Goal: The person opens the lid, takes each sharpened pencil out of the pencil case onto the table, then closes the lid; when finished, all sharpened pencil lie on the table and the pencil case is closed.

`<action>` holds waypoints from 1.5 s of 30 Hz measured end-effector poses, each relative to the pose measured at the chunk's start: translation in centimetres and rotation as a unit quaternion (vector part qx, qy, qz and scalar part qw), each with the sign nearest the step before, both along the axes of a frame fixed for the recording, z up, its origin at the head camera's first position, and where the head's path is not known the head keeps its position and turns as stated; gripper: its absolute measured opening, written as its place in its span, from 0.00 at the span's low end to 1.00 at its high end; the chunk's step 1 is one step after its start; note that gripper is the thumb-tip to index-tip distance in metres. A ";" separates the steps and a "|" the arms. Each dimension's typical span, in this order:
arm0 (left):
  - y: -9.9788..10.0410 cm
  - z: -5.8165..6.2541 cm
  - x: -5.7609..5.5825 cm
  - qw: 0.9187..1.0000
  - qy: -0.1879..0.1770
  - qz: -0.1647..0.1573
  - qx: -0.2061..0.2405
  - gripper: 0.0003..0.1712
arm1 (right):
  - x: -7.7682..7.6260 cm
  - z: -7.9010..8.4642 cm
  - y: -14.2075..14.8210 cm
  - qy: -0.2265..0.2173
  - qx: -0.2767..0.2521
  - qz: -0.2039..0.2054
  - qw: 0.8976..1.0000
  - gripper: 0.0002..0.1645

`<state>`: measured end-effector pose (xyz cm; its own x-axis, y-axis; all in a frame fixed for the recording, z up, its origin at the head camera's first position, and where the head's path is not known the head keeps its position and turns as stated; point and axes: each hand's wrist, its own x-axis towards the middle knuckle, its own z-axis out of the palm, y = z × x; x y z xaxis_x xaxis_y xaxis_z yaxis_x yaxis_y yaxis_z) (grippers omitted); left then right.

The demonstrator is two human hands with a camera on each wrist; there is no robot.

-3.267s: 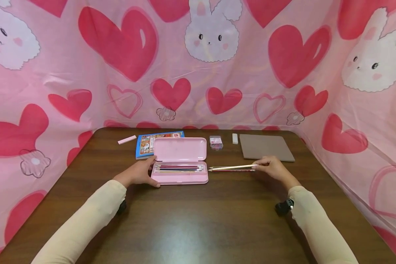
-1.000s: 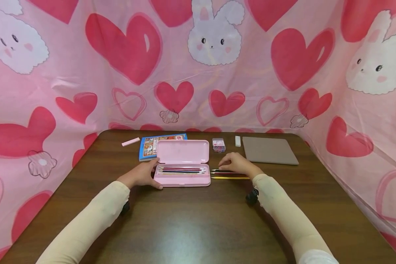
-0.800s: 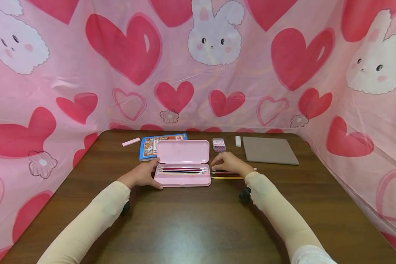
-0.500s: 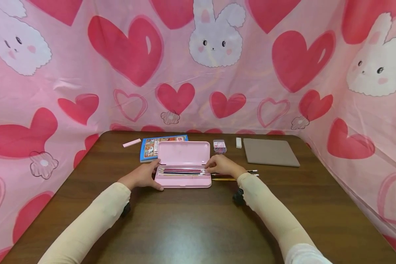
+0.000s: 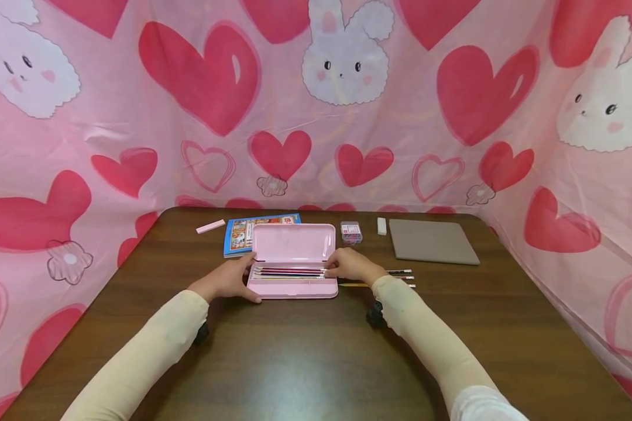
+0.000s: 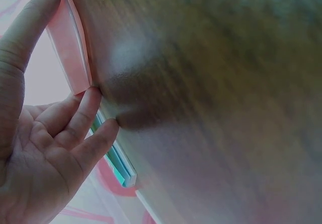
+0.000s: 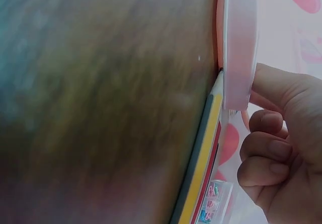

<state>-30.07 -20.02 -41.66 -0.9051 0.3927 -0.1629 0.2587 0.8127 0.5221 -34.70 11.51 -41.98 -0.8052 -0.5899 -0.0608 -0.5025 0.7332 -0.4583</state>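
An open pink pencil case (image 5: 293, 288) stands on the table, its lid (image 5: 295, 242) tilted up behind. My left hand (image 5: 223, 279) grips the case's left end, thumb at the front corner and fingers towards the back. Several pencils (image 5: 289, 272) lie side by side in the rear compartment. At the case's right end, my right hand (image 5: 351, 266) reaches over the wall to the pencil ends. Its thumb and index tips are hidden, while the other fingers curl in the right wrist view. Under that hand, a yellow pencil (image 7: 201, 158) and two others lie on the table.
Behind the case lie a blue booklet (image 5: 237, 237) and a pink strip (image 5: 210, 226). A small clear box (image 5: 351, 232), a white eraser-like block (image 5: 381, 226) and a taupe flat board (image 5: 433, 241) line the back right. Patterned pink cloth (image 5: 342, 117) surrounds the table.
My right hand held a pencil right of the case, and a yellow pencil now lies down there. That hand then moved left to the case. The left hand stayed.
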 end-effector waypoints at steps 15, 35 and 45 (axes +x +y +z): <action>-0.1 0.0 0.0 1.000 0.009 -0.003 -0.004 0.64 | 0.5 0.4 -0.6 0.007 0.035 -0.025 0.999 0.07; -0.1 0.0 0.1 1.000 0.019 -0.009 0.000 0.65 | 0.9 0.7 -0.6 0.074 0.052 -0.013 0.996 0.10; -0.3 0.1 0.2 1.000 0.016 -0.007 -0.003 0.65 | 1.2 0.7 1.0 0.105 -0.052 -0.037 0.992 0.08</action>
